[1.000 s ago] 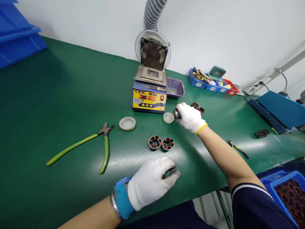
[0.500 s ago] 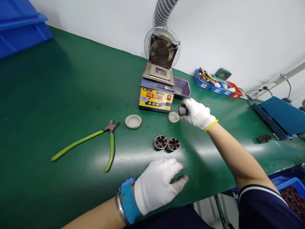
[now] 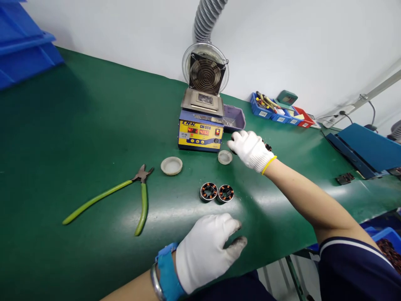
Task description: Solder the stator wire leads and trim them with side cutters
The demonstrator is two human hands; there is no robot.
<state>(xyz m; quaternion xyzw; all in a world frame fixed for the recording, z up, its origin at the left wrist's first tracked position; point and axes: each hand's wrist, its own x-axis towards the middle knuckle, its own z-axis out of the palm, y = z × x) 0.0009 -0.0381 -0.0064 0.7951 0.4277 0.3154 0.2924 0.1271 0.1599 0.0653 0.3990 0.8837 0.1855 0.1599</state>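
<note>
The pliers lie left of the larger dish (the fan stands behind the machine).

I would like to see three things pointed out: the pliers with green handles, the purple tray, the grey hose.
Pliers (image 3: 143, 174), head view, on the metal joint.
Purple tray (image 3: 240, 118), head view, on its right wall.
Grey hose (image 3: 208, 20), head view, on its ribbed middle.

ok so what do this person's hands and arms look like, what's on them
The left hand wears a white glove with grey-stained thumb and fingertips, a turquoise wrist band and a shiny silver bangle. The right hand wears a white glove with a ribbed, yellow-edged cuff; above it is a short navy sleeve with a white stripe.
</note>
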